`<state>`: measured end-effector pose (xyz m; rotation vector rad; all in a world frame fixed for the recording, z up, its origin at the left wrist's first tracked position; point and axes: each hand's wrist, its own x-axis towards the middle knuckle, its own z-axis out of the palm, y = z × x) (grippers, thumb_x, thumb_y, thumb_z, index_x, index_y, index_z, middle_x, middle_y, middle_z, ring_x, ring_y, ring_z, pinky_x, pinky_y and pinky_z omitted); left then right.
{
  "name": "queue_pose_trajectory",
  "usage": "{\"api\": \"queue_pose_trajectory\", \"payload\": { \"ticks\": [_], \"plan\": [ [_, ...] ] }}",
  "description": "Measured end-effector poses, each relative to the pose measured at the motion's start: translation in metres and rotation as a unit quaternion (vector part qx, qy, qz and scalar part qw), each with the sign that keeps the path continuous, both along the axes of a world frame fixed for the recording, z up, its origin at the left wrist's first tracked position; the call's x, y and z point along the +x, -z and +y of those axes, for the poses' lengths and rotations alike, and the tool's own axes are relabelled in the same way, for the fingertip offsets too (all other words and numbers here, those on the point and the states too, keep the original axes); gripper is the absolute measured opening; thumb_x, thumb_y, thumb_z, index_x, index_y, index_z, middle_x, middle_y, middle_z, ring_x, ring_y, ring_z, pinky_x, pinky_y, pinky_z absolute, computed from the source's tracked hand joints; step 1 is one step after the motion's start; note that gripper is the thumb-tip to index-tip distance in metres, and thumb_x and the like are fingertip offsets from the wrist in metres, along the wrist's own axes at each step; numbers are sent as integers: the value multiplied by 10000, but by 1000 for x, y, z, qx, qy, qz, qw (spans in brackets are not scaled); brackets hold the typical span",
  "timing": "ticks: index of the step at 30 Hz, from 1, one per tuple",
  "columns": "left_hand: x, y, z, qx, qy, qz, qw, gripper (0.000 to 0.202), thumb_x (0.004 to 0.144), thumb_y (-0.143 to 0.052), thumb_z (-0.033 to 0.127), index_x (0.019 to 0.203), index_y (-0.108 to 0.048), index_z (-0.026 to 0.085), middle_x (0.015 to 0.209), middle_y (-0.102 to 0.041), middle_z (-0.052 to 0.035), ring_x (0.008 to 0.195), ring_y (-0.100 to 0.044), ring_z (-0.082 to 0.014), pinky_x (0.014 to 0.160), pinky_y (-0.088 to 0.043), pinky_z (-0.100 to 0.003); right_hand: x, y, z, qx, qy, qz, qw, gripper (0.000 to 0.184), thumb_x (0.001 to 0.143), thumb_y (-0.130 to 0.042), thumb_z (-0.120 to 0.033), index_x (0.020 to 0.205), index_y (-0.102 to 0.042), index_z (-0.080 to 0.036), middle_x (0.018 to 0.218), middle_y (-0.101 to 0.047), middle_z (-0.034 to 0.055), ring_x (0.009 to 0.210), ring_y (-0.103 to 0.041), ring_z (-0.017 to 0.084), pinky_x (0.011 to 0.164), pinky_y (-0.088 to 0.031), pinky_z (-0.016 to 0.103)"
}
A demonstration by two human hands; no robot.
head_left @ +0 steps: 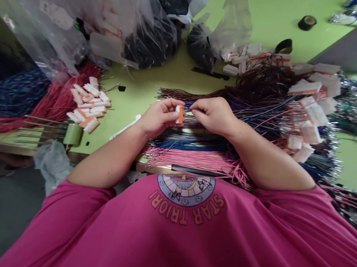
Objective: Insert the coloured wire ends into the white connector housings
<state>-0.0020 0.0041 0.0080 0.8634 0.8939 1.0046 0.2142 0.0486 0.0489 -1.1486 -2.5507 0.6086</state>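
My magenta T-shirt (178,245) sits nearest. My left hand (157,117) grips an orange-and-white connector housing (180,114) above the wire bundles (192,158); just beside it, my right hand (214,115) pinches what looks like a thin wire (190,109).

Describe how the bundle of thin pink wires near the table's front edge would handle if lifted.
The bundle of thin pink wires would probably sag, since its right end curls into loose loops. It may slide apart, as its left ends lie splayed. Lifting might also disturb the thin blue wires, which lie right alongside.
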Motion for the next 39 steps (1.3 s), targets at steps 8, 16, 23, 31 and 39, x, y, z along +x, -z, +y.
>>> {"api": "queue_pose_trajectory", "payload": {
  "ticks": [8, 16, 23, 31, 39],
  "plan": [
    [0, 5, 1, 32, -18, 30, 999, 469, 684, -949, 308, 1055, -684, 197, 899, -721, 3, 712, -691, -114, 672, -618, -270, -4, -8, -1, -53, -13, -45, 998, 334, 950, -504, -255, 949, -822, -153, 809, -737, 47, 730, -572, 150, 736, -339, 303],
    [6, 1, 0, 87, -51, 115, 988, 407, 650, -952, 265, 954, -685, 223, 764, -706, 13, 672, -698, -141, 681, -592, -301, -4, -8, 7, -227, 9, 96, 969, 222, 801, -535, -206, 739, -736, -137, 606, -541, -20, 643, -455, 117, 667, -348, 295],
    [8, 1, 0, 83, -55, 114, 988, 418, 624, -951, 271, 946, -688, 227, 753, -717, 17, 651, -691, -143, 653, -578, -296, -6, -12, 7, -245, 45, 97, 964, 204, 793, -538, -215, 714, -710, -140, 604, -533, -17, 621, -432, 115, 647, -351, 302],
    [8, 0, -1, 94, -61, 117, 987, 403, 617, -944, 251, 930, -693, 222, 737, -727, 23, 647, -699, -141, 667, -588, -299, -8, -12, 7, -232, 41, 96, 967, 184, 776, -520, -199, 683, -670, -145, 583, -499, -31, 601, -414, 104, 633, -354, 289],
    [9, 2, -2, 89, -51, 125, 987, 417, 607, -961, 313, 920, -706, 209, 716, -737, 10, 613, -696, -140, 667, -599, -311, -11, -6, 5, -203, 21, 119, 972, 236, 814, -526, -188, 749, -745, -129, 657, -603, -17, 665, -479, 106, 708, -378, 271]
  ]
}}
